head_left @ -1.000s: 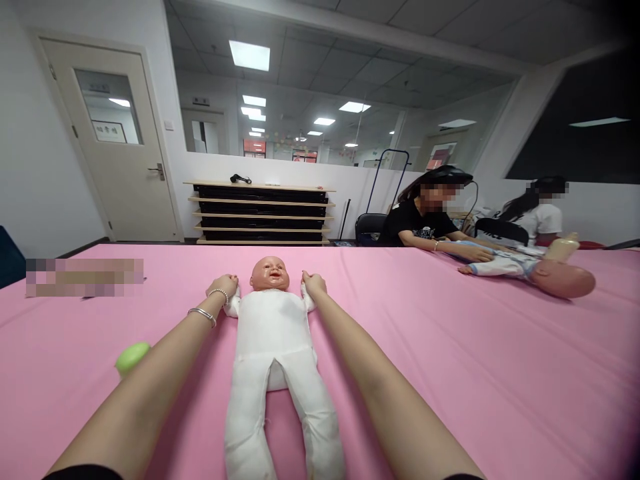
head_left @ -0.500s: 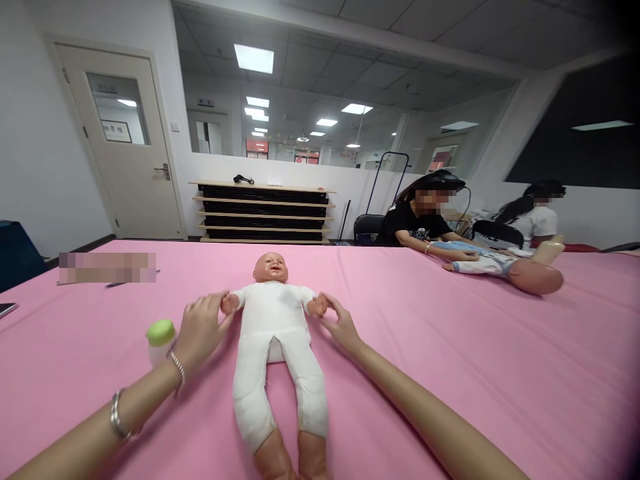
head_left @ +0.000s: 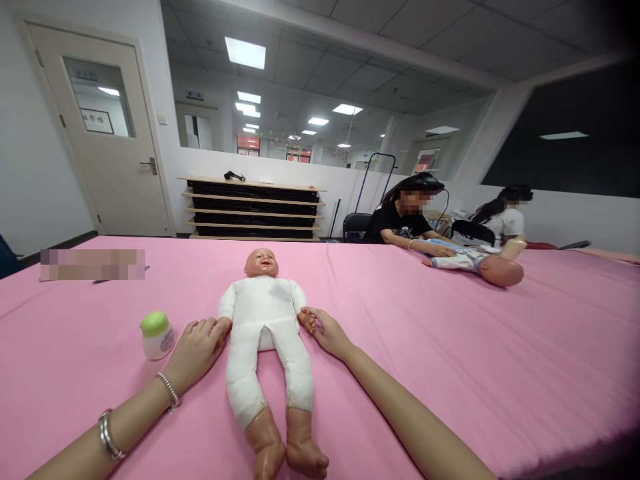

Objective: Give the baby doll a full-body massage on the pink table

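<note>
A baby doll (head_left: 265,303) with a white cloth body lies on its back on the pink-covered table (head_left: 410,360), feet toward me. My left hand (head_left: 197,350) is closed around the doll's hand on the left side, which is mostly hidden by my fingers. On the other side, my right hand (head_left: 327,332) pinches the doll's other hand (head_left: 307,322) between thumb and fingers. Both doll arms lie down along its body. A small white jar with a green lid (head_left: 157,337) stands just left of my left hand.
Across the table at right, a person in a black shirt (head_left: 407,220) handles another doll (head_left: 501,270) in light clothes. Farther back sits a second person (head_left: 509,217). A blurred-out flat item (head_left: 93,265) lies at the far left. Shelf-like boards (head_left: 255,207) stand by the wall.
Both my hands have brought the doll's arms down from out at its sides to beside its body. The view has shifted slightly, showing the doll's feet and the whole jar.
</note>
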The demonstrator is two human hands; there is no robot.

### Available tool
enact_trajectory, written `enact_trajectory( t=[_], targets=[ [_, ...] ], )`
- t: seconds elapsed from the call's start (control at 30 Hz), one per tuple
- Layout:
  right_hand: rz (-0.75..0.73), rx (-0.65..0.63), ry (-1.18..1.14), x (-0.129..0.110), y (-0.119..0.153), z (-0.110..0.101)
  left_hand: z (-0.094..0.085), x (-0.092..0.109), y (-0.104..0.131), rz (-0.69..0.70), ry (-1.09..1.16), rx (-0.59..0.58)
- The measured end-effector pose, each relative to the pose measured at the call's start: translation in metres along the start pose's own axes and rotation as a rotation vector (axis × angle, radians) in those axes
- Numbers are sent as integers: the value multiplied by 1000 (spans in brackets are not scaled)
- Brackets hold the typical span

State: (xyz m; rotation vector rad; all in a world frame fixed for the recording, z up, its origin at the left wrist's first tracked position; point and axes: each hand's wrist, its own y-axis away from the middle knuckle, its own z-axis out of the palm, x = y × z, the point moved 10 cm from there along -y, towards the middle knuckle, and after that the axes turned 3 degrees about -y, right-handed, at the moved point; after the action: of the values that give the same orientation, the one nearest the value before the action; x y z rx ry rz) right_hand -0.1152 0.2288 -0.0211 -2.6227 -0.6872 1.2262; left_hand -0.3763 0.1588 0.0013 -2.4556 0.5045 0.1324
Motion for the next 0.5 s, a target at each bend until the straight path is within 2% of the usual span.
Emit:
enact_trajectory(
  t=[0.5],
  targets=[
    [43,-28,21,6,1,-2,3,-4,-1,-34,98,-42]
  ],
)
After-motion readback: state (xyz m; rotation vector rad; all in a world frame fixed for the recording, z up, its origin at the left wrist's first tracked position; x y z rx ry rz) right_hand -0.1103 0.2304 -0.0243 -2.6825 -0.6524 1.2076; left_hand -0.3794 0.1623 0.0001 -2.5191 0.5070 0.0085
